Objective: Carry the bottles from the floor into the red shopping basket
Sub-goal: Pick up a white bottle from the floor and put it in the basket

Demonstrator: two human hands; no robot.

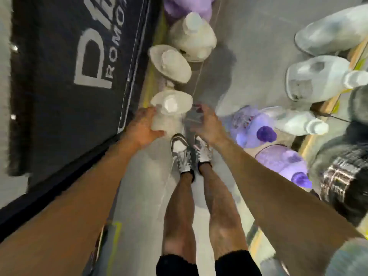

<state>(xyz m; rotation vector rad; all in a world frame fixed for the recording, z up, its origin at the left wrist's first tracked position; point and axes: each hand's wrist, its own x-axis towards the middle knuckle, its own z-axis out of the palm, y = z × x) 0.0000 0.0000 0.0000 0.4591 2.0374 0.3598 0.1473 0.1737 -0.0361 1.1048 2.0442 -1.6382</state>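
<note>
— Where was the bottle?

— I had the nearest white bottle [171,110] upright on the floor [249,56] by my shoes; my left hand [143,128] was wrapped against its side; my right hand [207,124] was spread, fingers curled, beside it, holding nothing I could make out.

— The risk?

— A one-sided grip; it might have tipped into the next white bottle [171,63]; no red basket was in view.

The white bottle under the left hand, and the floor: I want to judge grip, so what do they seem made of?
The white bottle looks like matte, slightly translucent plastic: moulded shoulders, a white screw cap, soft highlights. The left hand rests against its side. The floor looks like smooth grey concrete or vinyl with a dull sheen; the blur leaves that open.
</note>
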